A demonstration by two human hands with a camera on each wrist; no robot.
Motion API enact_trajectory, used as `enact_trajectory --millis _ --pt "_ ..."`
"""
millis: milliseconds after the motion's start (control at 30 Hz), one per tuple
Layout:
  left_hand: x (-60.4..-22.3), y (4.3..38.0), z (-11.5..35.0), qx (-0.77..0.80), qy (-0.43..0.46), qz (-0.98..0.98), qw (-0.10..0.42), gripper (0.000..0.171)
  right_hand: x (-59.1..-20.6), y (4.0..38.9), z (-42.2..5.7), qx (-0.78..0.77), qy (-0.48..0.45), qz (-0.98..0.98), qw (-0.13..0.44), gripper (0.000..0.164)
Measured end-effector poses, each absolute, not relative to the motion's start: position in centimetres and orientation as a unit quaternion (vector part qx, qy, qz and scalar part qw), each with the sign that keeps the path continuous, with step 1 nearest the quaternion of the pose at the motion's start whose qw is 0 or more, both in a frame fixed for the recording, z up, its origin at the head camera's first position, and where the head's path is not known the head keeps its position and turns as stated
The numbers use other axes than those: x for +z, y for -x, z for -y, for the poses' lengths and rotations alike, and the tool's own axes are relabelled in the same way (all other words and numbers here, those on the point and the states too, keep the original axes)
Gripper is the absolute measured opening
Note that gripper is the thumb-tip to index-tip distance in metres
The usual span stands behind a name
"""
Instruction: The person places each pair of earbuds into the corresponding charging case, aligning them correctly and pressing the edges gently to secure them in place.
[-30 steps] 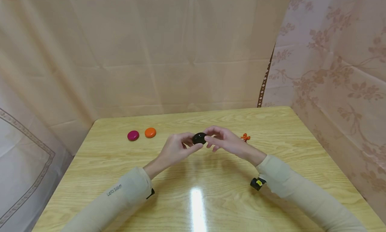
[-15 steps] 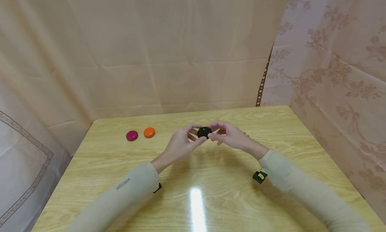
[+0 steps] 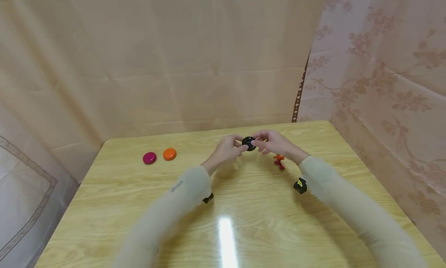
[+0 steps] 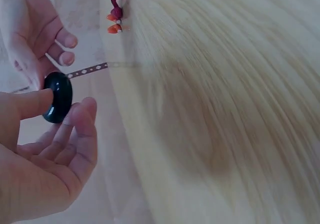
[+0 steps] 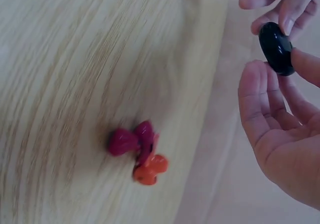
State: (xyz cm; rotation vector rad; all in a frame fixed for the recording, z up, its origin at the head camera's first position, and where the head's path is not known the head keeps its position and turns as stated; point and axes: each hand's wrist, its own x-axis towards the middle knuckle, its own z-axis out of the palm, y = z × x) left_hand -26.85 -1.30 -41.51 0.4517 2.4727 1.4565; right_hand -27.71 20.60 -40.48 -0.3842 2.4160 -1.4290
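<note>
A glossy black round disc is held up over the far part of the table between both hands. My left hand pinches its left side with thumb and fingers. On the other side, my right hand pinches its right edge. The left wrist view shows the black disc with the left thumb on its face. In the right wrist view, the right thumb and fingers grip the black disc from below. Small shiny orange pieces and magenta pieces lie together on the table below the right hand.
A magenta disc and an orange disc lie side by side on the wooden table at the left. A beige curtain hangs behind the table, and a floral curtain stands at the right.
Both hands have moved right and farther away with the black disc, which now shows more of its round face. More of the small orange and magenta pieces shows under the right hand.
</note>
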Motion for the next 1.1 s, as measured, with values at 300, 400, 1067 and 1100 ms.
enact_trajectory --millis 300,400,1067,1100 --pt "-44.0 29.0 -1.2 0.488 -0.109 -0.849 0.17 0.025 -43.1 29.9 -21.4 -0.474 0.097 -0.86 0.164 0.037" --pt "-44.3 29.4 -1.5 0.47 -0.107 -0.86 0.166 0.027 -43.6 30.4 -21.4 -0.462 0.098 -0.866 0.162 0.035" --pt "-45.5 29.6 -3.1 0.362 -0.082 -0.922 0.114 0.029 -45.7 31.4 -20.5 -0.378 0.061 -0.917 0.11 0.029" --pt "-45.5 29.6 -3.2 0.355 -0.077 -0.925 0.111 0.03 -45.7 31.4 -20.4 -0.378 0.06 -0.918 0.108 0.029"
